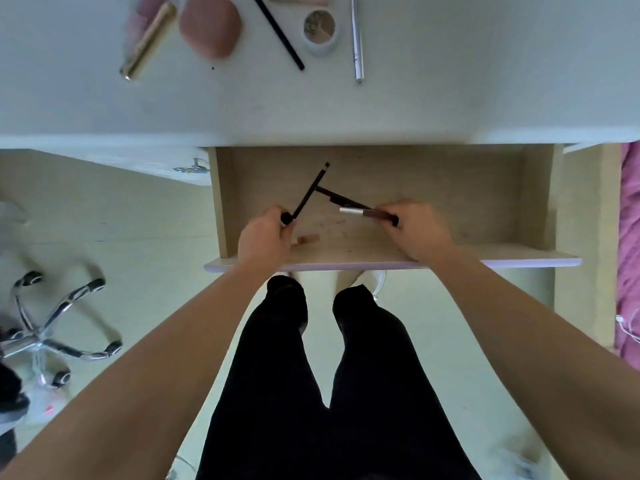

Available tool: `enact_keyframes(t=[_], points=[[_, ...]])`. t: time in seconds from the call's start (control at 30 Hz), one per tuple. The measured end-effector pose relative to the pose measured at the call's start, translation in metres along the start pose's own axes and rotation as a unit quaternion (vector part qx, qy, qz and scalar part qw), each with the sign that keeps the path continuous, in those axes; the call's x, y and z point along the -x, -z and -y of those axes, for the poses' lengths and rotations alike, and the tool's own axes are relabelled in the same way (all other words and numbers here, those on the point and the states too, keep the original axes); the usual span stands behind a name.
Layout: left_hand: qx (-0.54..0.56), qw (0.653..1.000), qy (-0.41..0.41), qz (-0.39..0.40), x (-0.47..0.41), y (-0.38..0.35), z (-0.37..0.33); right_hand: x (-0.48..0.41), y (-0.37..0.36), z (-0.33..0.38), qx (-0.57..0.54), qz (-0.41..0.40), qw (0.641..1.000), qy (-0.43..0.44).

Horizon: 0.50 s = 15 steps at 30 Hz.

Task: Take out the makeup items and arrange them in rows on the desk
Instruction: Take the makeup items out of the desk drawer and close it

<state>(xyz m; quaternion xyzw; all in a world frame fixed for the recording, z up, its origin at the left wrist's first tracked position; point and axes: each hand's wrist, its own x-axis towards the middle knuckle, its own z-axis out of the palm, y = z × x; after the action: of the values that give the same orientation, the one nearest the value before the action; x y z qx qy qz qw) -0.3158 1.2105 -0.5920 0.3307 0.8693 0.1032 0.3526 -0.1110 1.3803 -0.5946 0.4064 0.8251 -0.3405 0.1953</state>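
Note:
Both my hands are inside the open wooden drawer (485,195). My left hand (263,237) grips the lower end of a thin black pencil (310,190) that angles up and right. My right hand (419,230) holds a brown tube with a silver cap (360,212) together with a second black pencil (341,199). A small beige stick (306,239) lies on the drawer floor beside my left hand. On the white desk (450,81) above lie a gold tube (147,43), a pink case (209,24), a black pencil (278,32), a round compact (320,29) and a silver pencil (356,39).
The drawer front (485,262) juts out toward my legs. A chrome swivel-chair base (55,317) stands on the floor to the left. Pink fabric (628,237) hangs at the right edge. More pale items lie at the desk's top edge.

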Motion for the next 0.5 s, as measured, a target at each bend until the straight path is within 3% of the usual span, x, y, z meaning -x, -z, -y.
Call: enact_keyframes(t=[0.2, 0.37, 0.5], points=[[0.079, 0.987, 0.088, -0.105, 0.043, 0.072, 0.031, 0.01, 0.007, 0.066, -0.1, 0.002, 0.995, 0.005], [0.199, 0.952, 0.097, -0.21, 0.039, 0.145, 0.002, 0.006, 0.066, 0.123, -0.235, -0.085, 0.968, 0.02], [0.25, 0.924, 0.113, -0.267, 0.009, 0.189, -0.017, -0.017, 0.113, 0.16, -0.28, -0.122, 0.952, 0.026]])
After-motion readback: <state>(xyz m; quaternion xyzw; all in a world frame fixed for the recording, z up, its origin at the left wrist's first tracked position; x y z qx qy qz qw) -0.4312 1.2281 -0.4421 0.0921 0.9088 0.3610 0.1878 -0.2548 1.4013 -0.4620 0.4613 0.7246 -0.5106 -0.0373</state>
